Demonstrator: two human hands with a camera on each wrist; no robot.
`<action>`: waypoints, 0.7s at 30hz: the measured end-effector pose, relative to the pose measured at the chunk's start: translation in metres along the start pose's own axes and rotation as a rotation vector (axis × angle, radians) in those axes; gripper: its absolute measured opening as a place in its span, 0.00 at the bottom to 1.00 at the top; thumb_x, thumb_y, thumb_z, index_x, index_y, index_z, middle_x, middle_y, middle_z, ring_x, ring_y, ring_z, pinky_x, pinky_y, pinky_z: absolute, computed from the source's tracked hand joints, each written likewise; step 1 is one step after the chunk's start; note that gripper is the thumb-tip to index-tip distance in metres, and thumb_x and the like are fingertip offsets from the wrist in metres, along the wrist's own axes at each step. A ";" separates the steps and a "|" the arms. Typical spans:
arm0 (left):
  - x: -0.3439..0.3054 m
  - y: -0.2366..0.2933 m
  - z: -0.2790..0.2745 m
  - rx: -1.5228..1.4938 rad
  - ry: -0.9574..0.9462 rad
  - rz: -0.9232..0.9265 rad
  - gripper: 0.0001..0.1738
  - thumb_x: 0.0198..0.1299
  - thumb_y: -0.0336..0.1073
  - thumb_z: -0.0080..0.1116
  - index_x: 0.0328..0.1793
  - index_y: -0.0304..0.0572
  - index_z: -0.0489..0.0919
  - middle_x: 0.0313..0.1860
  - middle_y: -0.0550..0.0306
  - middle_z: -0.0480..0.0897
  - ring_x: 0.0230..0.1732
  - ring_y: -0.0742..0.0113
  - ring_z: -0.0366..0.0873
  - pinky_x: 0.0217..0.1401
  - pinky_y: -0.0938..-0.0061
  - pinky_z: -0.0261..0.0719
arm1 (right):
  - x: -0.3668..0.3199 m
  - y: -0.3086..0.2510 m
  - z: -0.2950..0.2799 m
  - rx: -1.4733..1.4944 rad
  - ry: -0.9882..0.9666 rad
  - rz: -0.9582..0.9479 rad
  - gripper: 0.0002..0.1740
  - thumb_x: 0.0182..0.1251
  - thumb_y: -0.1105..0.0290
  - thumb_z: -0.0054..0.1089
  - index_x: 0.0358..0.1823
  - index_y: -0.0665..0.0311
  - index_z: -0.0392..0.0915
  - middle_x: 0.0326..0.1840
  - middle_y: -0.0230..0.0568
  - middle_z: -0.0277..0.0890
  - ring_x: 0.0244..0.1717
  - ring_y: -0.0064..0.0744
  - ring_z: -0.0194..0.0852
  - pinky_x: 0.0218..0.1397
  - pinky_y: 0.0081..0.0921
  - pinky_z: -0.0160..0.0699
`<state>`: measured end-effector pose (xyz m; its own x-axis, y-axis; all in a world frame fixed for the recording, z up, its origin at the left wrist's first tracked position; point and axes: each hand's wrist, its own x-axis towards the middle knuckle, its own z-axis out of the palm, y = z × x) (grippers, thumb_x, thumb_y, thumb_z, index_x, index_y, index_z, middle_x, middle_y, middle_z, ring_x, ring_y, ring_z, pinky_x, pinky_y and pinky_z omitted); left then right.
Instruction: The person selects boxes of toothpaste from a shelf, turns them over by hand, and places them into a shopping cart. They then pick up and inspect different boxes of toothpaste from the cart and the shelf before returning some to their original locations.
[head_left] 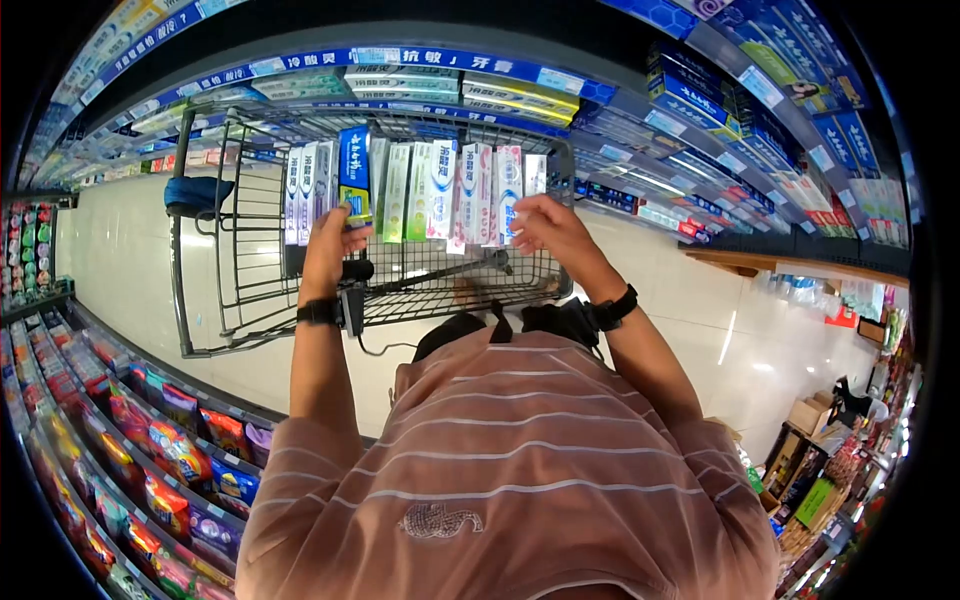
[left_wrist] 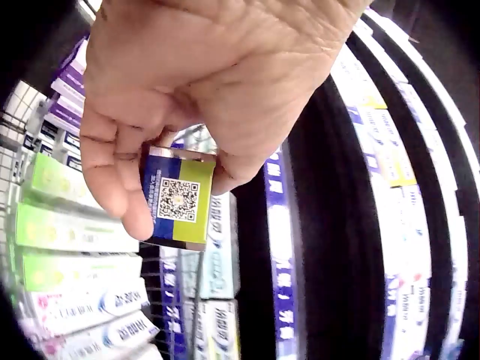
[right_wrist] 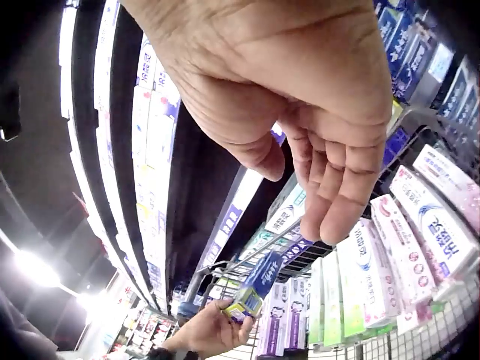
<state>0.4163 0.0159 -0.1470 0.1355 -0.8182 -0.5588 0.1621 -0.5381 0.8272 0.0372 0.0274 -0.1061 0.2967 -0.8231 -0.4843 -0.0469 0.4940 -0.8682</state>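
Observation:
My left hand [head_left: 332,248] grips a blue toothpaste box [head_left: 354,165] with a yellow-green end, fingers on one side and thumb on the other. The left wrist view shows that box's end [left_wrist: 178,206] with a QR code. Below it, white toothpaste boxes [head_left: 442,190] with green, pink and purple trim stand in a row in the wire shopping cart [head_left: 225,270]. Over the right end of the row is my right hand [head_left: 553,235], its fingers loosely bent. The right wrist view shows nothing between its thumb and fingers [right_wrist: 339,206].
Shelves of toothpaste with a blue label strip [head_left: 400,57] run behind the cart. More shelving [head_left: 790,140] curves along the right. Bagged goods [head_left: 180,450] line the shelves at the lower left. Pale floor tiles [head_left: 680,320] lie around the cart.

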 end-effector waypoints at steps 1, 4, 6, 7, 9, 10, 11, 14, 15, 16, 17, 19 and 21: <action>-0.014 0.005 0.005 -0.008 -0.036 -0.007 0.24 0.69 0.49 0.57 0.58 0.33 0.78 0.45 0.50 0.86 0.39 0.65 0.87 0.38 0.76 0.83 | 0.002 -0.008 0.006 -0.024 -0.028 -0.030 0.21 0.78 0.63 0.56 0.65 0.66 0.71 0.51 0.44 0.80 0.47 0.30 0.84 0.47 0.27 0.85; -0.053 0.022 0.030 -0.039 -0.165 0.029 0.24 0.70 0.50 0.58 0.58 0.35 0.76 0.46 0.50 0.85 0.40 0.64 0.88 0.39 0.74 0.84 | 0.007 -0.038 0.033 -0.063 -0.106 -0.153 0.25 0.77 0.62 0.57 0.69 0.66 0.68 0.55 0.46 0.79 0.53 0.32 0.82 0.51 0.29 0.84; -0.071 0.028 0.049 -0.038 -0.241 0.080 0.23 0.71 0.51 0.59 0.56 0.37 0.74 0.46 0.51 0.84 0.40 0.63 0.87 0.41 0.73 0.84 | 0.014 -0.049 0.048 -0.090 -0.106 -0.235 0.33 0.76 0.59 0.60 0.75 0.65 0.62 0.61 0.52 0.75 0.57 0.36 0.80 0.54 0.30 0.82; -0.084 0.034 0.063 -0.033 -0.253 0.108 0.22 0.71 0.50 0.59 0.53 0.38 0.73 0.44 0.52 0.83 0.41 0.61 0.87 0.43 0.72 0.83 | 0.015 -0.052 0.057 -0.109 -0.079 -0.278 0.35 0.75 0.58 0.60 0.76 0.65 0.60 0.62 0.53 0.74 0.58 0.37 0.79 0.54 0.30 0.81; -0.096 0.040 0.086 0.022 -0.255 0.179 0.22 0.71 0.47 0.59 0.55 0.34 0.72 0.43 0.51 0.83 0.41 0.63 0.87 0.43 0.72 0.83 | 0.017 -0.060 0.069 -0.127 -0.038 -0.327 0.44 0.72 0.55 0.65 0.80 0.64 0.52 0.64 0.57 0.73 0.58 0.38 0.79 0.55 0.32 0.80; -0.100 0.042 0.095 0.066 -0.273 0.214 0.22 0.71 0.47 0.60 0.55 0.35 0.71 0.44 0.52 0.82 0.40 0.64 0.86 0.44 0.72 0.82 | 0.017 -0.062 0.071 -0.076 -0.064 -0.353 0.46 0.71 0.55 0.66 0.81 0.65 0.50 0.65 0.57 0.73 0.59 0.38 0.78 0.56 0.33 0.80; -0.106 0.046 0.104 0.110 -0.266 0.265 0.22 0.71 0.46 0.60 0.54 0.33 0.71 0.44 0.50 0.82 0.40 0.66 0.86 0.42 0.73 0.83 | 0.015 -0.063 0.072 -0.080 -0.050 -0.396 0.48 0.71 0.55 0.66 0.81 0.67 0.48 0.65 0.58 0.73 0.60 0.39 0.78 0.57 0.33 0.80; -0.109 0.046 0.127 0.448 -0.183 0.396 0.22 0.68 0.42 0.65 0.54 0.31 0.70 0.41 0.50 0.82 0.38 0.69 0.84 0.40 0.74 0.82 | 0.007 -0.064 0.073 -0.085 0.061 -0.368 0.54 0.68 0.52 0.69 0.80 0.73 0.45 0.64 0.57 0.73 0.64 0.40 0.76 0.61 0.34 0.80; -0.114 0.049 0.136 0.508 -0.193 0.486 0.23 0.67 0.40 0.68 0.55 0.31 0.70 0.42 0.51 0.81 0.37 0.71 0.81 0.40 0.75 0.81 | 0.004 -0.063 0.071 -0.085 0.089 -0.372 0.52 0.68 0.53 0.69 0.80 0.73 0.46 0.65 0.57 0.73 0.64 0.40 0.76 0.60 0.33 0.79; -0.124 0.055 0.143 0.648 -0.181 0.549 0.25 0.67 0.41 0.68 0.57 0.31 0.70 0.43 0.51 0.81 0.38 0.72 0.80 0.41 0.75 0.80 | 0.001 -0.062 0.068 -0.083 0.118 -0.374 0.50 0.68 0.55 0.69 0.80 0.73 0.48 0.65 0.56 0.73 0.63 0.39 0.76 0.60 0.31 0.79; -0.128 0.061 0.146 0.605 -0.280 0.572 0.25 0.67 0.41 0.68 0.59 0.31 0.70 0.44 0.52 0.81 0.39 0.72 0.80 0.41 0.76 0.80 | -0.003 -0.063 0.061 0.040 0.068 -0.339 0.47 0.69 0.56 0.67 0.79 0.73 0.51 0.64 0.55 0.74 0.62 0.38 0.77 0.59 0.29 0.79; -0.124 0.065 0.144 0.559 -0.462 0.544 0.24 0.69 0.42 0.65 0.61 0.33 0.73 0.47 0.57 0.81 0.41 0.72 0.80 0.42 0.77 0.79 | -0.016 -0.068 0.043 0.255 0.018 -0.283 0.36 0.71 0.59 0.62 0.73 0.74 0.63 0.60 0.49 0.78 0.59 0.32 0.78 0.58 0.25 0.77; -0.106 0.078 0.134 0.422 -0.448 0.497 0.22 0.73 0.46 0.60 0.61 0.36 0.75 0.50 0.59 0.81 0.44 0.71 0.82 0.44 0.77 0.79 | -0.021 -0.066 0.024 0.421 -0.119 -0.280 0.32 0.74 0.57 0.56 0.70 0.73 0.68 0.56 0.48 0.80 0.55 0.37 0.83 0.52 0.29 0.85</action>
<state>0.2833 0.0335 -0.0151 -0.3263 -0.9382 -0.1152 -0.2112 -0.0465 0.9763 0.0570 0.0191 -0.0363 0.3509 -0.9143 -0.2026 0.4300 0.3495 -0.8324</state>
